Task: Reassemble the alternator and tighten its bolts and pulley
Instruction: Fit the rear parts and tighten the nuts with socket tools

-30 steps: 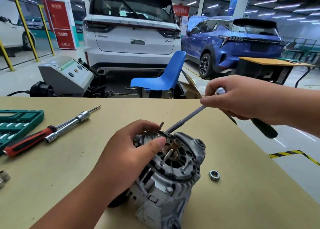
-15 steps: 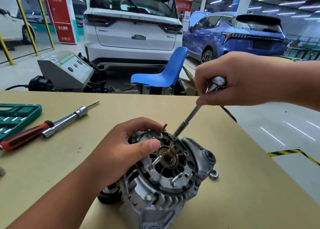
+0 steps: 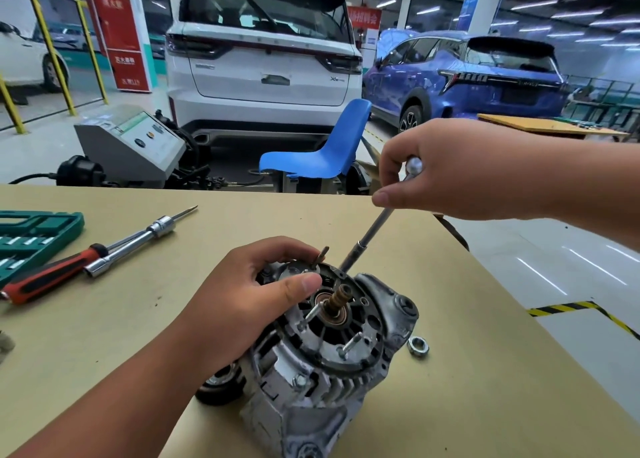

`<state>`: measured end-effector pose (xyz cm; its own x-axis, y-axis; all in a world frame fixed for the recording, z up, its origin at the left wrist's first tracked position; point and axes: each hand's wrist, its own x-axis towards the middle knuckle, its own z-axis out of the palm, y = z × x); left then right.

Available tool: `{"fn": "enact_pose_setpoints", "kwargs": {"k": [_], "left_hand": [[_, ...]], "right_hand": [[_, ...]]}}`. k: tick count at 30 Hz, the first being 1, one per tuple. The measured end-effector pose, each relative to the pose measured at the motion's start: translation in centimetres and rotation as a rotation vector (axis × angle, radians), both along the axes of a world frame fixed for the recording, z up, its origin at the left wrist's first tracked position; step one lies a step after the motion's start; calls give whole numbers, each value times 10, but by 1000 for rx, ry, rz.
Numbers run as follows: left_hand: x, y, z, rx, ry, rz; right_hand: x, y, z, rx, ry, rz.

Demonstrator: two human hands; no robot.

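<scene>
On the tan workbench (image 3: 485,405), the alternator (image 3: 329,350) is propped with its open rear face tilted up. Its upper rim is gripped by the left hand (image 3: 242,305), fingers curled round it. A long-shafted driver (image 3: 372,232) is clamped in the curled fingers of the right hand (image 3: 460,170), its tip set against the housing's far edge. A loose nut (image 3: 418,347) lies just beside the housing.

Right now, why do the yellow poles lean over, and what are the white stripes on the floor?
In the head view, the wide lens tilts the yellow poles near the picture's edge; the white stripes are ceiling lights glaring off the shiny floor; the alternator looks sharp.
</scene>
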<state>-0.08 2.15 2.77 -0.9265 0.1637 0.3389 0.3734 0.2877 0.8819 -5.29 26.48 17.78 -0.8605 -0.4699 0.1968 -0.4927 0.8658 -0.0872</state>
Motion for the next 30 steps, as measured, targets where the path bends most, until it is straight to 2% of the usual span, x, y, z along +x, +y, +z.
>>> {"fn": "enact_pose_setpoints", "kwargs": {"k": [7,11,14,16,19,23,25,27,30], "left_hand": [[1,-1,-3,-17,-4,16],[2,-2,-3,-64,-10,33],[2,-7,7,-168,25,17],[2,-8,19,-218,92,10],[-1,1,42,-215,154,-24],[-5,18,72,-258,175,41],[1,12,80,-164,195,34],[12,-8,80,-156,252,50],[38,-47,68,-196,292,69]], "right_hand": [[-3,-3,-8,-89,42,-126],[-1,-2,11,29,-87,-99],[9,-1,35,130,-204,-23],[13,-3,46,114,-179,46],[8,-3,61,-140,-143,65],[17,-7,69,-509,-350,72],[31,-18,64,-703,-501,146],[46,-30,59,-875,-741,237],[65,-58,44,-946,-928,351]]}}
